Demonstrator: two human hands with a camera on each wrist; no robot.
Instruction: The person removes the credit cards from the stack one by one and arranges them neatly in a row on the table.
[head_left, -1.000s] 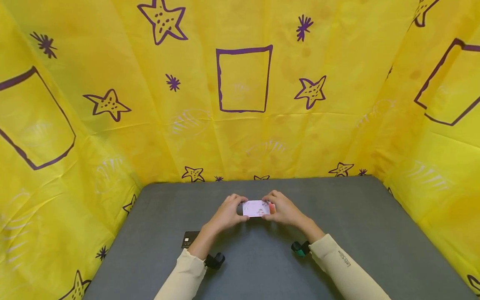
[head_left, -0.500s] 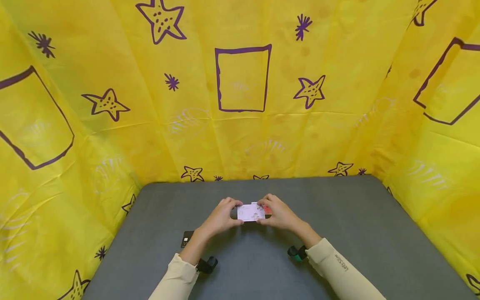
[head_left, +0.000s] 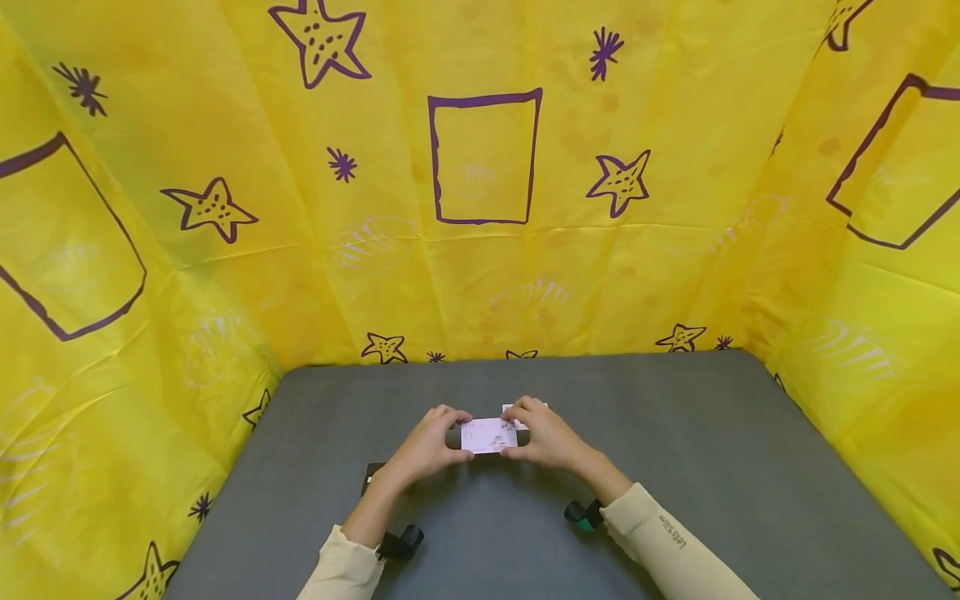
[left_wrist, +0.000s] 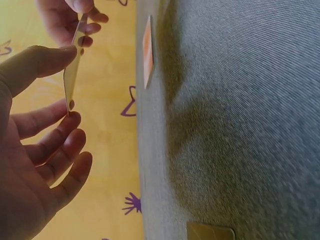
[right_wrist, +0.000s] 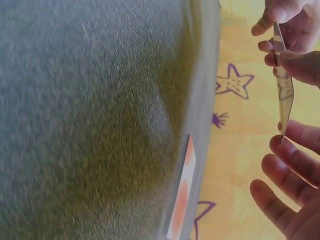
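Note:
A small white printed card [head_left: 489,436] is held up above the table by both hands. At its left end my left hand [head_left: 426,447] pinches it by the edges between thumb and fingers. My right hand [head_left: 553,440] grips the right end the same way. From the left wrist view the card [left_wrist: 72,75] shows nearly edge-on, with the other fingers spread loosely below it. A second card [right_wrist: 181,195], white with red-orange patches, lies on the table beyond the right hand, which partly covers it in the head view.
A black card [head_left: 371,475] lies on the grey table [head_left: 645,400], mostly covered by the left forearm. Dark wrist straps [head_left: 401,542] sit on both wrists. Yellow cloth [head_left: 480,283] with purple drawings surrounds the table on three sides.
Both hands have moved left and nearer the body with the white card. The card on the table now shows behind the right hand. The left forearm covers more of the black card.

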